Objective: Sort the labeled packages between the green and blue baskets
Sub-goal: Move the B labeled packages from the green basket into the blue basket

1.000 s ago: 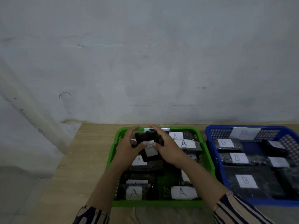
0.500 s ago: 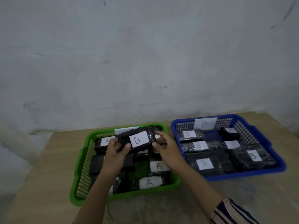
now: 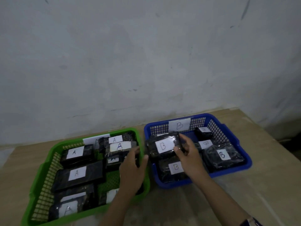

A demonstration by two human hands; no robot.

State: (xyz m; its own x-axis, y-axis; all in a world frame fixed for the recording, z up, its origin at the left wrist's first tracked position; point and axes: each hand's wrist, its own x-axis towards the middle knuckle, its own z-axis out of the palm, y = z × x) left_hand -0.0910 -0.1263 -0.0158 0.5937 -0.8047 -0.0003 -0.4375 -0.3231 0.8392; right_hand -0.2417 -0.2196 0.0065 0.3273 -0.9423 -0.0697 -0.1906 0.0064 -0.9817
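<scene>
Head view, the only one I have: the B-labelled package (image 3: 164, 146) has crossed from above the green basket (image 3: 48, 163), where both hands held it half a second ago, to the near-left part of the blue basket (image 3: 231, 132), its left end overhanging the rim. The right hand (image 3: 189, 154) now carries it alone, fingers (image 3: 185, 141) curled round its right end and thumb on the label side. The left hand (image 3: 132, 168) has let go and sits over the right side of the green basket, fingers loosely bent and holding nothing, thumb tip just beside the package's lower left corner. I cannot tell whether the package rests on the B packages beneath it or hangs just above them. Every label I can read in the green basket says A; a few are blurred or hidden by the left arm. Those in the blue basket read B. My judgement: this stray is nearly sorted; releasing it remains. Both baskets stand side by side on the tabletop (image 3: 260, 185).
</scene>
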